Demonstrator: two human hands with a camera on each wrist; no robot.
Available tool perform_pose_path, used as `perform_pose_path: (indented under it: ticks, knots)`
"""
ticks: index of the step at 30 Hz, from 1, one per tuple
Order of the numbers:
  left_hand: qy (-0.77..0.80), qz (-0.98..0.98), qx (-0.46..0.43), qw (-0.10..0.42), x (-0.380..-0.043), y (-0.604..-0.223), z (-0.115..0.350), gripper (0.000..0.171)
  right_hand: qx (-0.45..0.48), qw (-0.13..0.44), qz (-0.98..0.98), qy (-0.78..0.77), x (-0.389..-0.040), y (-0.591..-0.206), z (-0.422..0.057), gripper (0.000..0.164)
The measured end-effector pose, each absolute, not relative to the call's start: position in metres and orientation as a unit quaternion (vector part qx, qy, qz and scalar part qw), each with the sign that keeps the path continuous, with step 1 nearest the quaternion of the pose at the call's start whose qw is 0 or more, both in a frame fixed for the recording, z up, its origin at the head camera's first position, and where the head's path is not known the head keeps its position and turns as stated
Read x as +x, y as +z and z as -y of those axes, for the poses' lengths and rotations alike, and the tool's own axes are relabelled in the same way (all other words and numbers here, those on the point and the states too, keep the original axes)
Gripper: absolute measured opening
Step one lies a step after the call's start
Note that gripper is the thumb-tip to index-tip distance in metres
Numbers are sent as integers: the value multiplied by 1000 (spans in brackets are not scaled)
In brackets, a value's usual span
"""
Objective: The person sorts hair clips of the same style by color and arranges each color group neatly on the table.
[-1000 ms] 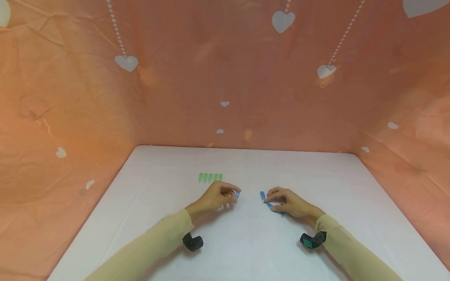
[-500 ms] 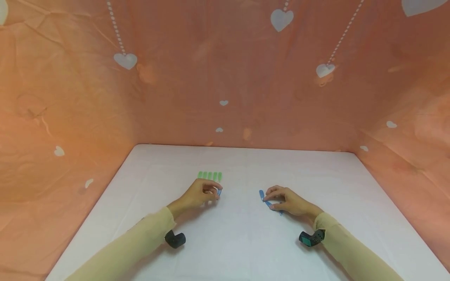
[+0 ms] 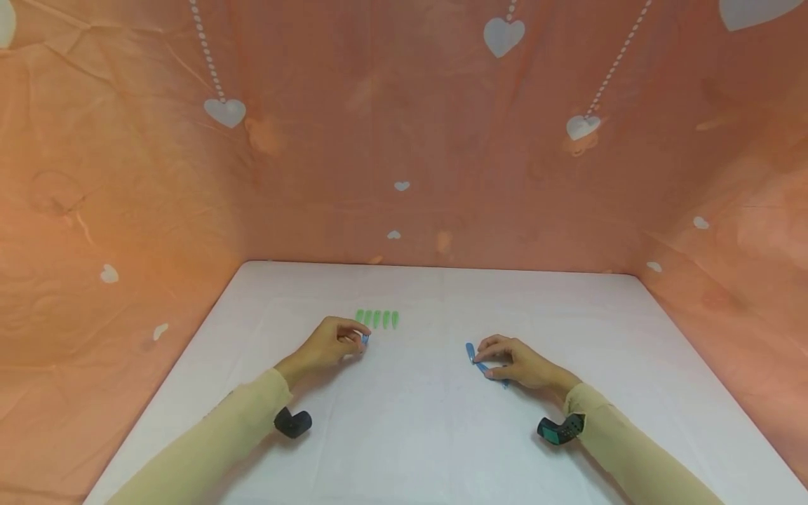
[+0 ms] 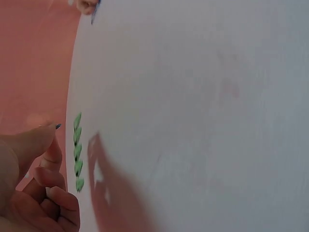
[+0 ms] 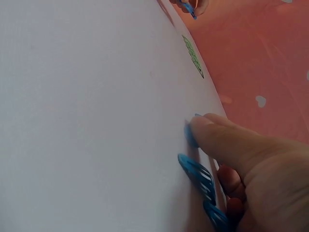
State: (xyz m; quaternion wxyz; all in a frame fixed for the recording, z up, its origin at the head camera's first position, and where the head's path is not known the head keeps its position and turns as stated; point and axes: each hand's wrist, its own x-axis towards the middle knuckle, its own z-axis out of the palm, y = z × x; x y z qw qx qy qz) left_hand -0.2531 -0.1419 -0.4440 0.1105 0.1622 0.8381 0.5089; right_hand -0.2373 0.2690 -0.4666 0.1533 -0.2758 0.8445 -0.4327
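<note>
My left hand (image 3: 331, 341) pinches a small blue hair clip (image 3: 365, 339) between thumb and fingertips, just in front of a row of several green hair clips (image 3: 376, 319). In the left wrist view, only a dark tip of the held clip (image 4: 58, 126) sticks out past the fingers. Right of the middle, my right hand (image 3: 522, 361) hovers low with loosely bent fingers over several blue hair clips (image 3: 470, 351) lying in a slanted line. The right wrist view shows a slotted blue clip (image 5: 199, 179) beside the thumb, another partly behind its tip.
A white table (image 3: 435, 435) carries the clips. Orange cloth (image 3: 435, 140) with pale hearts hangs behind it and along both sides. Each sleeve cuff has a dark wrist camera (image 3: 293, 423).
My left hand has moved left with the blue hair clip, from the table's middle to the front of the green row. The right hand has stayed put over the blue clips.
</note>
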Motion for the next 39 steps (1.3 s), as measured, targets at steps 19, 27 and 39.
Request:
perform_pose_path:
  ticks: [19, 27, 39]
  knots:
    - [432, -887, 131, 98, -268, -447, 154, 21, -267, 154, -847, -433, -236, -465, -269, 26]
    - [397, -904, 132, 86, -273, -450, 155, 24, -290, 136, -848, -421, -238, -464, -268, 26]
    - [387, -904, 156, 94, -278, -452, 161, 31, -294, 132, -850, -417, -240, -466, -268, 26]
